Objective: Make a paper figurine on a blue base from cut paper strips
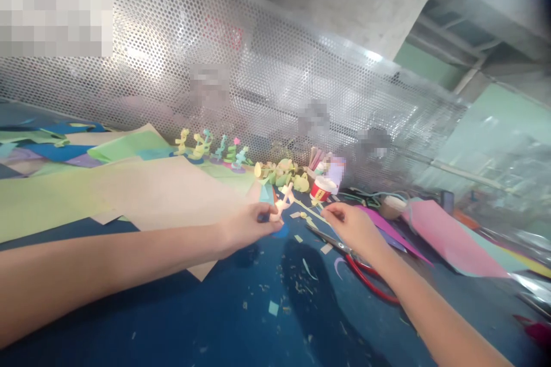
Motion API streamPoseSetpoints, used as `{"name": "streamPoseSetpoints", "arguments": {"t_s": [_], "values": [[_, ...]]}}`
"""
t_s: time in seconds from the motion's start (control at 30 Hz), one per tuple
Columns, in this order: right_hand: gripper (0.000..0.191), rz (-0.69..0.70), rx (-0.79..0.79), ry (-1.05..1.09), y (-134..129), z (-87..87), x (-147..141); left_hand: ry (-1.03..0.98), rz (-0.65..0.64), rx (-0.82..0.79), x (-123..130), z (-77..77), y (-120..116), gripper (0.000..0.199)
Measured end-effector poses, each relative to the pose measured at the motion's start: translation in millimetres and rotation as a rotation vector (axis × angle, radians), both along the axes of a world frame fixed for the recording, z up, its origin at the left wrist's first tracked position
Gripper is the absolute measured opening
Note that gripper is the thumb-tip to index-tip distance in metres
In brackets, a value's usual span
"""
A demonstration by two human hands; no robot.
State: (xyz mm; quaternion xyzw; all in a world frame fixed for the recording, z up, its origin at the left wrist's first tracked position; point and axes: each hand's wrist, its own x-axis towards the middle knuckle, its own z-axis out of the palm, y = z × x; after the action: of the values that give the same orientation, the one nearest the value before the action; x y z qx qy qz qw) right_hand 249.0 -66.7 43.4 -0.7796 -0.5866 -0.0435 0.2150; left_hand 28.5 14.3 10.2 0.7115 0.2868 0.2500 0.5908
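Note:
My left hand [252, 223] is closed, its thumb and fingers pinching a small pale paper figure [285, 198] made of curled strips. Just beneath that hand a bit of blue paper [280, 231] shows on the blue table. Across from it, my right hand [350, 223] has its fingertips pressed together; whatever they hold is too small to make out. A thin pale strip [310, 209] runs between the two hands, close to the right fingertips. Under my right wrist lie scissors with red handles [365, 278], blades pointing toward the paper scraps [305, 218].
Large cream paper sheets [172, 192] cover the left side. Several curled paper figures [221, 148] stand along the back, before a perforated metal screen [267, 69]. A red and white tub [321, 188] sits behind my right hand. Pink paper [451, 235] and magenta paper [394, 232] lie at right.

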Motion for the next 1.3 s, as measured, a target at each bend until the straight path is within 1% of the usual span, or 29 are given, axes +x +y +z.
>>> {"name": "streamPoseSetpoints", "arguments": {"t_s": [0.07, 0.1, 0.17, 0.2, 0.23, 0.33, 0.4, 0.47, 0.57, 0.67, 0.73, 0.8, 0.87, 0.97, 1.0, 1.03, 1.17, 1.3], "values": [[0.022, -0.029, -0.005, -0.014, 6.1, -8.2, 16.1, 0.042, -0.019, -0.003, -0.9, -4.5, 0.3, 0.040], [0.026, -0.037, -0.002, -0.017, 8.4, -11.8, 22.1, 0.048, -0.036, -0.006, -1.4, -6.0, 0.0, 0.040], [0.047, -0.038, 0.000, -0.014, 12.3, -17.4, 29.8, 0.056, -0.057, -0.007, -2.2, -7.6, -1.3, 0.037], [0.053, -0.026, -0.003, -0.003, 14.4, -19.4, 31.4, 0.063, -0.057, -0.005, -2.3, -8.2, -1.9, 0.036], [0.052, -0.004, -0.011, 0.015, 16.8, -21.0, 31.7, 0.070, -0.054, -0.004, -2.1, -8.8, -2.3, 0.036], [0.033, 0.109, -0.035, 0.093, 25.7, -24.6, 26.3, 0.069, -0.032, 0.008, -0.1, -13.0, -1.1, 0.040], [0.030, 0.174, -0.030, 0.136, 32.2, -27.4, 20.5, 0.034, -0.026, 0.029, 1.7, -18.4, 1.5, 0.046], [0.027, 0.206, -0.014, 0.166, 37.8, -30.7, 15.3, -0.005, -0.034, 0.045, 2.9, -24.5, 4.4, 0.053], [0.015, 0.203, 0.025, 0.218, 42.4, -33.9, 10.2, -0.013, -0.043, 0.054, 3.2, -30.9, 7.2, 0.058], [0.014, 0.188, 0.110, 0.305, 40.8, -30.5, 3.9, 0.008, -0.040, 0.058, 2.0, -31.2, 7.0, 0.058], [0.018, 0.217, 0.158, 0.392, 36.1, -24.2, -4.0, 0.007, -0.058, 0.068, 1.0, -29.3, 5.9, 0.054], [0.025, 0.274, 0.175, 0.491, 29.2, -16.3, -15.0, 0.005, -0.062, 0.074, 0.4, -27.1, 4.6, 0.054], [0.030, 0.343, 0.169, 0.669, 21.7, -8.8, -26.9, 0.009, -0.063, 0.067, 0.2, -25.5, 3.5, 0.058], [0.026, 0.432, 0.161, 1.082, 13.1, -0.9, -40.4, 0.022, -0.062, 0.052, 0.1, -24.1, 2.3, 0.056], [0.024, 0.445, 0.161, 1.178, 11.4, 0.6, -42.9, 0.024, -0.060, 0.054, 0.0, -23.8, 1.9, 0.054], [0.023, 0.451, 0.162, 1.230, 10.3, 1.6, -44.4, 0.026, -0.057, 0.060, -0.1, -23.4, 1.5, 0.052], [0.020, 0.468, 0.141, 1.310, 9.3, 2.4, -45.1, 0.041, -0.063, 0.068, -1.3, -21.6, 0.0, 0.050], [0.020, 0.486, 0.129, 1.298, 8.5, 2.9, -46.2, 0.054, -0.049, 0.050, -2.2, -18.7, -1.9, 0.048]]}}
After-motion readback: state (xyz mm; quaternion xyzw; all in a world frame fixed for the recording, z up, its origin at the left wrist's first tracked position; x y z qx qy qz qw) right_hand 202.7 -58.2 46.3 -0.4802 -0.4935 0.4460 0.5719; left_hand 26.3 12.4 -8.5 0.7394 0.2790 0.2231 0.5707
